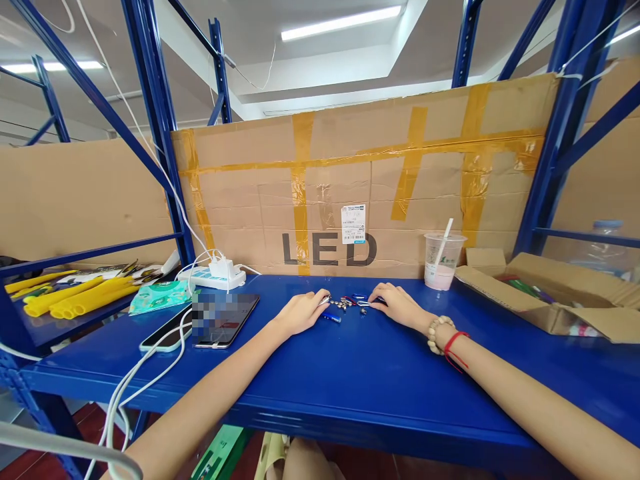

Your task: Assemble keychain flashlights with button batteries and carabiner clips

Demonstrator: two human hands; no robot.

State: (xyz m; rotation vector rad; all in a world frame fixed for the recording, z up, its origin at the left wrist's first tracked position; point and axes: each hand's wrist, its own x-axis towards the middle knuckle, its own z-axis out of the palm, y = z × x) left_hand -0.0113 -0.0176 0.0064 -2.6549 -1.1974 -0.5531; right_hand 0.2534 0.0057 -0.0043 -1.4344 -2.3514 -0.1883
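My left hand [303, 312] rests on the blue tabletop with its fingers curled together around a small silvery piece whose kind I cannot make out. Opposite it, my right hand [400, 305] is bent with fingertips closed down at a small dark piece, mostly hidden beneath them. Between the hands lies a loose cluster of small metallic parts [343, 304], with slim blue and red pieces among them. A short blue cylinder [331, 318] lies just in front of the cluster, close to my left fingertips. A beaded bracelet and a red string circle my right wrist.
Two phones, a pale-cased one [167, 333] and a dark one [235, 320], lie left beside white cables and a power strip [200, 276]. A plastic cup with a straw [440, 263] stands back right, beside an open cardboard box [525, 300]. A cardboard wall [240, 200] closes the back.
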